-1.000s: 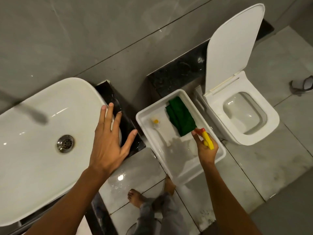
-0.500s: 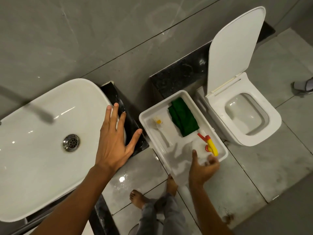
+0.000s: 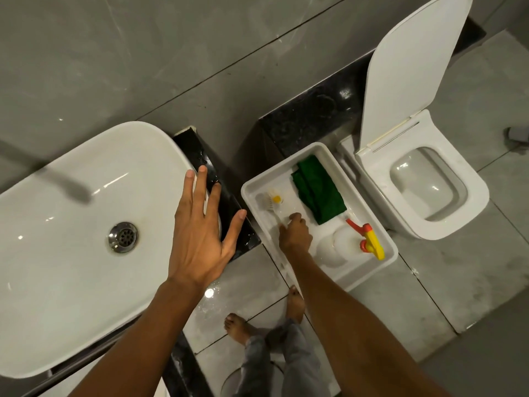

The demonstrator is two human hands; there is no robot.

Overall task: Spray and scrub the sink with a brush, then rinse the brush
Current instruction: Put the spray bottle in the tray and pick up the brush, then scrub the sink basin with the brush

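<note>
- Half a second ago the right hand [image 3: 296, 236] hovered loose over the near end of the white tray [image 3: 380, 267]; now it reaches deeper in, to the handle of the brush [image 3: 274, 200].
- The spray bottle [image 3: 353, 245], held in that hand a second ago, now lies on its side in the right part of the tray, its yellow and red trigger head toward the tray's right wall.
- The left hand [image 3: 200, 242] stays where it was, at the right end of the sink [image 3: 71, 270].
- The right fingers are curled narrow around the brush's clear handle, thumb and forefinger pinching it; the brush's white bristled head still rests on the tray floor, pointing away from the person.
- The left fingers are spread wide and flat, holding nothing, over the sink's rim and the black table [image 3: 234, 224] beside it; whether they press on the rim I cannot tell.
- A folded green cloth [image 3: 317, 193] lies in the far part of the tray, just beside the brush.
- The sink is a white oval basin with a metal drain [image 3: 123, 237].
- The tray sits on the floor [image 3: 429, 296] of grey tiles, between the table and a white toilet [image 3: 446, 224] with its lid raised.
- Bare feet [image 3: 239, 329] stand on the wet tiles below.
</note>
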